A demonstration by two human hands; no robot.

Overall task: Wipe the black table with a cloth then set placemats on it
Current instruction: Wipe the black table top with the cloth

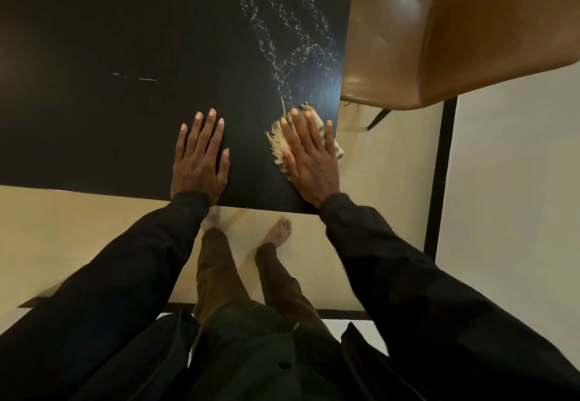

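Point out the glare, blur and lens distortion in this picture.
In the head view, speckled glints streak the black table near the tan leather chair; same head view, the fringed cream cloth under the right hand looks slightly blurred; head view again, the wide lens slants the table's edges.

Black table, cream fringed cloth with dark marks, tan chair
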